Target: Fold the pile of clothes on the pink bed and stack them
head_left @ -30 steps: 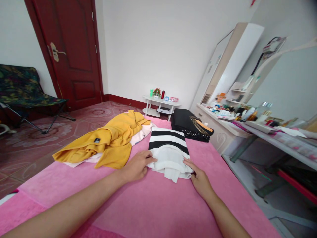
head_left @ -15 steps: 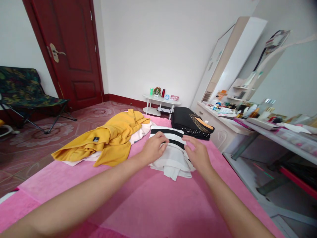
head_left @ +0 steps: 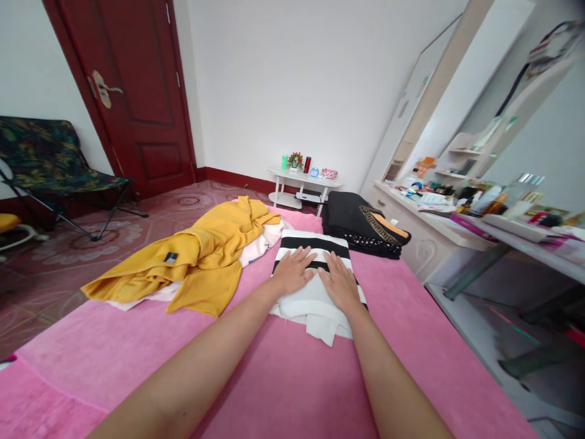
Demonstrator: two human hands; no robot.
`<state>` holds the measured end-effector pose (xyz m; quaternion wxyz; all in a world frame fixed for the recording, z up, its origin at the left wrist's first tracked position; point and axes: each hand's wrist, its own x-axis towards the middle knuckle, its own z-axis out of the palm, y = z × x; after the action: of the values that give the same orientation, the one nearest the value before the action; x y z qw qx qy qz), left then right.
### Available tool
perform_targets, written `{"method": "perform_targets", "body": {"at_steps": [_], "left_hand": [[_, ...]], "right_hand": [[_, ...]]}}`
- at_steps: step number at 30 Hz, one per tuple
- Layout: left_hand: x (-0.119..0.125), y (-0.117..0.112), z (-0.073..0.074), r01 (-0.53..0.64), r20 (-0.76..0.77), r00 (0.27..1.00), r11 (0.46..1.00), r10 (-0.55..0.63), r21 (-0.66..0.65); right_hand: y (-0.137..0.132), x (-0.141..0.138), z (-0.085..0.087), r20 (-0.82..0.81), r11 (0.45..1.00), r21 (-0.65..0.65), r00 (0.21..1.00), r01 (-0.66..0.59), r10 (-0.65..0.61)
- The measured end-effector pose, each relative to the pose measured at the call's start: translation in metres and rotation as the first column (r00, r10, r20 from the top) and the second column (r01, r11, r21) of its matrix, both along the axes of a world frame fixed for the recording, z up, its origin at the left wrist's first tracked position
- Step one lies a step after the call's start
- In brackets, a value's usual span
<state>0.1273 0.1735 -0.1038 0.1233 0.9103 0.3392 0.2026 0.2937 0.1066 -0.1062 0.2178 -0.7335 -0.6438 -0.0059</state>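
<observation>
A folded white garment with black stripes [head_left: 315, 244] lies on the pink bed cover [head_left: 283, 378]. My left hand [head_left: 294, 270] rests flat on its left half, fingers stretched out toward the stripes. Beside it, my right hand [head_left: 339, 281] presses flat on the right half with its fingers apart. Neither hand holds anything. Both forearms reach in from the lower edge.
A crumpled yellow garment [head_left: 196, 259] over pale clothing lies left of the folded one. A folded black garment with gold trim [head_left: 363, 225] sits behind on the right. A cluttered dressing table [head_left: 457, 213], small white shelf [head_left: 304, 183], folding chair [head_left: 50, 164] and red door [head_left: 137, 91] surround the bed.
Both hands moved from the near corners of the striped garment up onto its top and now lie flat side by side. The view tilted slightly.
</observation>
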Motion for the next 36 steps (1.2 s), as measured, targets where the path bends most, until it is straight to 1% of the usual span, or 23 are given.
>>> {"method": "perform_targets", "body": {"at_steps": [2,5,6,7,8,9,10,11,13,14,15,16,19,23,28,32,36], "left_hand": [[-0.007,0.002,0.001,0.032,0.073,0.997,0.999,-0.03,-0.036],[-0.017,0.004,-0.001,0.106,0.196,0.977,0.99,-0.085,-0.097],[-0.019,0.005,-0.002,0.13,0.23,0.968,0.986,-0.102,-0.109],[-0.021,0.005,-0.002,0.148,0.257,0.96,0.982,-0.114,-0.114],[-0.022,0.005,-0.002,0.155,0.278,0.953,0.981,-0.118,-0.116],[-0.023,0.005,-0.002,0.154,0.289,0.951,0.981,-0.115,-0.117],[-0.023,0.005,-0.001,0.147,0.293,0.95,0.982,-0.107,-0.119],[-0.024,0.004,0.0,0.142,0.29,0.952,0.983,-0.102,-0.12],[-0.025,0.002,0.001,0.146,0.273,0.956,0.982,-0.107,-0.124],[-0.026,0.002,0.002,0.155,0.262,0.958,0.98,-0.118,-0.126],[-0.027,0.002,0.002,0.166,0.251,0.959,0.978,-0.13,-0.128],[-0.028,0.002,0.002,0.175,0.244,0.96,0.976,-0.14,-0.13],[-0.029,0.003,0.0,0.184,0.231,0.961,0.975,-0.152,-0.124],[-0.028,0.005,-0.003,0.184,0.232,0.96,0.977,-0.155,-0.11],[-0.028,0.003,-0.001,0.174,0.222,0.964,0.979,-0.147,-0.108],[-0.029,0.001,0.001,0.171,0.22,0.965,0.979,-0.142,-0.116],[-0.029,0.001,0.001,0.174,0.229,0.963,0.978,-0.145,-0.112]], "right_hand": [[-0.002,0.001,0.001,-0.072,0.992,0.122,0.996,-0.041,0.05],[-0.007,0.001,0.007,-0.224,0.936,0.34,0.959,-0.089,0.173],[-0.009,-0.001,0.01,-0.276,0.922,0.375,0.937,-0.099,0.213],[-0.012,-0.002,0.015,-0.33,0.92,0.376,0.912,-0.109,0.243],[-0.014,-0.004,0.021,-0.386,0.931,0.341,0.884,-0.13,0.265],[-0.018,-0.006,0.028,-0.442,0.948,0.273,0.853,-0.166,0.277],[-0.021,-0.009,0.035,-0.495,0.958,0.182,0.822,-0.22,0.282],[-0.024,-0.011,0.042,-0.537,0.954,0.084,0.793,-0.289,0.288],[-0.03,-0.014,0.054,-0.577,0.899,-0.071,0.753,-0.433,0.317],[-0.033,-0.016,0.058,-0.575,0.867,-0.118,0.745,-0.484,0.338],[-0.035,-0.018,0.06,-0.563,0.846,-0.143,0.745,-0.513,0.357],[-0.036,-0.02,0.061,-0.546,0.837,-0.156,0.751,-0.525,0.37],[-0.037,-0.025,0.058,-0.476,0.84,-0.178,0.792,-0.513,0.383],[-0.037,-0.034,0.055,-0.328,0.871,-0.219,0.874,-0.441,0.36],[-0.04,-0.045,0.062,-0.158,0.908,-0.233,0.935,-0.349,0.319],[-0.044,-0.055,0.067,0.005,0.933,-0.237,0.96,-0.272,0.281],[-0.047,-0.065,0.066,0.212,0.958,-0.192,0.944,-0.212,0.252]]}}
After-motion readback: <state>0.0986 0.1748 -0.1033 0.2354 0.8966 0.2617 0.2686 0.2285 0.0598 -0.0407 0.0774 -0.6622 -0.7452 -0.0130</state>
